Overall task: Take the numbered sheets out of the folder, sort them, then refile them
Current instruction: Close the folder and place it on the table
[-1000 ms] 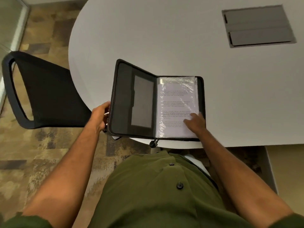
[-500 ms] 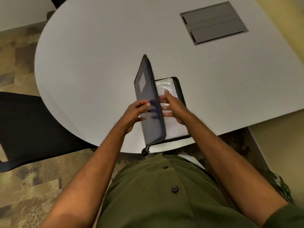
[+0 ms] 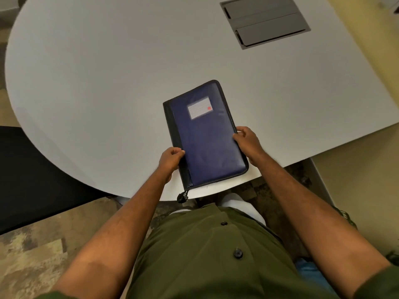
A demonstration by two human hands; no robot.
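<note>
A dark blue zip folder [image 3: 205,134] with a white label lies closed and flat on the white table [image 3: 108,83], near its front edge. The sheets are inside it, out of sight. My left hand [image 3: 171,159] grips the folder's black spine edge at the lower left, fingers curled. My right hand [image 3: 247,141] holds the folder's right zip edge with its fingers curled over it. The zip pull [image 3: 182,197] hangs off the near left corner, past the table edge.
A grey cable hatch [image 3: 265,22] is set into the table at the far right. A black chair [image 3: 32,180] stands at the left beside the table. Patterned carpet lies below, and a yellowish wall at the right.
The folder stood open with a sheet showing; the left cover swung over and the folder now lies closed. Both hands moved to its side edges.
</note>
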